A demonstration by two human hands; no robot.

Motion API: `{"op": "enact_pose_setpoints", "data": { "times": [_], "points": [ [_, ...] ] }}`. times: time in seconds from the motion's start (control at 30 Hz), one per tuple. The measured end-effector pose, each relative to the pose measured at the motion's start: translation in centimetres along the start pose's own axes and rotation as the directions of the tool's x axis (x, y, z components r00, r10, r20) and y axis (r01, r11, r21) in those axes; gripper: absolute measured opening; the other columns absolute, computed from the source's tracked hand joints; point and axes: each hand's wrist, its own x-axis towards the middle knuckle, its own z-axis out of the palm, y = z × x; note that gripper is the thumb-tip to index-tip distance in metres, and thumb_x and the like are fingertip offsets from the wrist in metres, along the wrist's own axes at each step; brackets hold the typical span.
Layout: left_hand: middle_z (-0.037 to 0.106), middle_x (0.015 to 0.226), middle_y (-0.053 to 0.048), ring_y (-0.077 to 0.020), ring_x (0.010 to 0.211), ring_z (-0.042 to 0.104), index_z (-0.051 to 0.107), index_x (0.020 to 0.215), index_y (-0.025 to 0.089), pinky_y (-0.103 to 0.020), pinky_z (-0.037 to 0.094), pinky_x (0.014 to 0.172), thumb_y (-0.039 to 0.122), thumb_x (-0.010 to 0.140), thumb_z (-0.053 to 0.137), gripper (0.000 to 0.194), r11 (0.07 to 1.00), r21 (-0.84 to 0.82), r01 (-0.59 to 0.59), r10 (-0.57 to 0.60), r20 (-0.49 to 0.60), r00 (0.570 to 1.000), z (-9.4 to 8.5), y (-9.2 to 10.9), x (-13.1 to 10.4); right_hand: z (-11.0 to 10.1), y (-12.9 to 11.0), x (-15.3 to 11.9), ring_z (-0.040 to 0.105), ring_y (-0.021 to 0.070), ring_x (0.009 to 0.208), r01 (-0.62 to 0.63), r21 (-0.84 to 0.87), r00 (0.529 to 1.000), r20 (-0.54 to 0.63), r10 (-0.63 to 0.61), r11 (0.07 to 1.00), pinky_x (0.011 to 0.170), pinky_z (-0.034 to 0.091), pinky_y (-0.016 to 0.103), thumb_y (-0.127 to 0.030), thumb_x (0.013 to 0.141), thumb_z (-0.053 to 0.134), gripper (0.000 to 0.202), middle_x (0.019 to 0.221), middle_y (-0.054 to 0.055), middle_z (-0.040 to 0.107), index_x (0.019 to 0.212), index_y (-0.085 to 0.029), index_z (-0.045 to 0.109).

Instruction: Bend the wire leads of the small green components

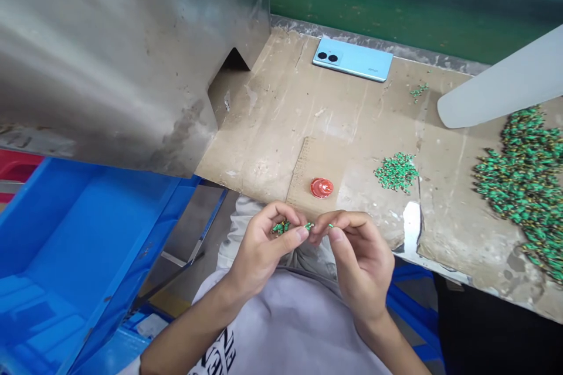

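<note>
Close together at the table's near edge, both my hands are closed at the fingertips. Several small green parts with gold-coloured ends (280, 227) sit in the curled fingers of my left hand (257, 252), whose thumb and forefinger pinch one more. My right hand (364, 266) pinches a tiny green part (331, 225) between thumb and forefinger. Just beyond the hands lies a round red object (322, 187) on a flat, clear ruler-like strip (302, 173). To the right are a small heap of green parts (396, 173) and a far larger heap (528, 187).
A light blue phone (358, 61) rests at the back of the cardboard-covered table (272, 105). A pale tube (501, 83) slants in from the right, near a few scattered green parts (419, 91). Metal housing (132, 58) stands left, above a blue bin (83, 234).
</note>
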Motion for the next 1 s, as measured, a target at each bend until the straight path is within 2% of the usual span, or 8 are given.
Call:
{"op": "enact_pose_setpoints", "data": {
  "times": [0.13,0.27,0.37,0.47,0.6,1.0],
  "points": [
    [0.078,0.098,-0.003,-0.0179,0.092,0.07,0.085,0.114,0.024,-0.027,0.057,0.084,0.03,0.092,0.088,0.023,0.956,0.274,-0.106,0.091,0.067,0.994,-0.6,0.0,0.0,-0.3,0.0,0.1,0.076,0.0159,0.08,0.015,-0.06,1.0,0.025,-0.014,0.998,0.073,0.065,0.027,-0.019,0.106,0.067,0.006,0.09,0.002,0.078,0.102,-0.023,0.07],
    [0.083,0.096,-0.005,-0.0207,0.088,0.073,0.088,0.105,0.023,-0.029,0.057,0.081,0.034,0.092,0.088,0.017,0.909,0.394,-0.139,0.122,0.067,0.99,-0.9,0.3,0.0,-0.8,0.0,0.2,0.074,0.0164,0.08,0.028,-0.093,0.998,0.057,-0.023,0.995,0.072,0.063,0.027,-0.019,0.106,0.066,0.007,0.09,0.003,0.076,0.101,-0.023,0.07],
    [0.084,0.094,-0.006,-0.0215,0.086,0.075,0.089,0.099,0.024,-0.03,0.058,0.08,0.034,0.09,0.09,0.014,0.915,0.376,-0.143,0.129,0.061,0.99,-0.8,0.3,0.0,-1.3,-0.2,0.4,0.07,0.0151,0.079,0.036,-0.11,0.996,0.081,-0.027,0.993,0.071,0.061,0.025,-0.02,0.105,0.068,0.008,0.087,0.002,0.072,0.098,-0.023,0.071],
    [0.084,0.095,-0.005,-0.0206,0.09,0.076,0.091,0.098,0.029,-0.03,0.059,0.083,0.029,0.091,0.089,0.006,0.928,0.3,-0.219,0.183,0.141,0.973,-0.7,0.2,0.1,-1.8,-0.5,0.6,0.067,0.0142,0.073,-0.009,-0.085,0.99,0.141,0.021,0.996,0.067,0.058,0.024,-0.023,0.104,0.07,0.009,0.082,0.001,0.07,0.095,-0.023,0.072],
    [0.082,0.097,-0.003,-0.0184,0.092,0.074,0.091,0.101,0.034,-0.028,0.057,0.084,0.022,0.093,0.088,0.015,0.942,0.221,-0.254,0.209,0.207,0.956,-0.8,-0.1,0.3,-2.3,-0.8,0.9,0.066,0.0145,0.069,-0.058,-0.042,0.976,0.206,0.066,0.997,0.063,0.056,0.024,-0.027,0.103,0.073,0.012,0.08,0.001,0.071,0.093,-0.022,0.073],
    [0.081,0.093,-0.005,-0.0192,0.084,0.072,0.09,0.095,0.029,-0.03,0.057,0.079,0.027,0.089,0.091,0.006,0.925,0.273,-0.263,0.208,0.214,0.954,-0.7,0.2,0.1,-2.7,-1.1,1.3,0.069,0.0155,0.07,-0.126,-0.06,0.95,0.281,0.138,0.99,0.063,0.059,0.025,-0.031,0.102,0.075,0.016,0.08,0.003,0.075,0.089,-0.022,0.074]
  ]
}}
